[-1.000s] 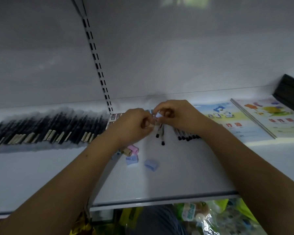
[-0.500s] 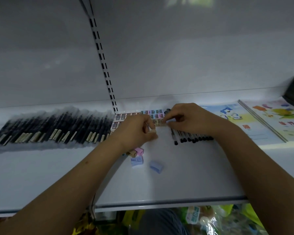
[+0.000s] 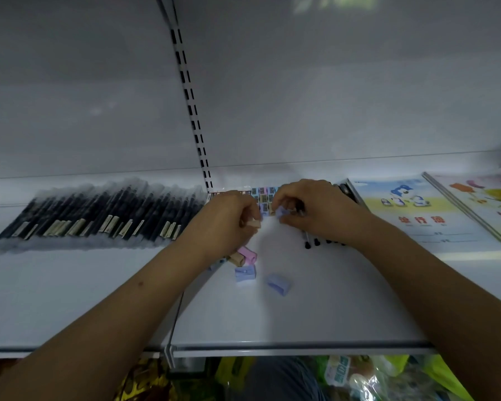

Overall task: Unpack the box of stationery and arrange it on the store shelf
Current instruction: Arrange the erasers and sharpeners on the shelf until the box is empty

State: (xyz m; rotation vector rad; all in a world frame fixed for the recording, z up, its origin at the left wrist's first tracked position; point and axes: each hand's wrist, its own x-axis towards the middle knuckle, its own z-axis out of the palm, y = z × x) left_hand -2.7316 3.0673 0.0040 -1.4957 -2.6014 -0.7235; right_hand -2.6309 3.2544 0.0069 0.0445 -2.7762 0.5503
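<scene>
Both our hands have dropped to the shelf: right hand pinches a blue sharpener (nearly placed), left hand pinches a tan one.

White shelf, grey back panel, slotted upright, dim light

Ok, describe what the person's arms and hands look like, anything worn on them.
Both forearms are bare right down to the frame edge: no sleeves, gloves, watch or bracelets show. No rings are visible on the left hand or the right hand, though the fingers are partly curled under.
</scene>
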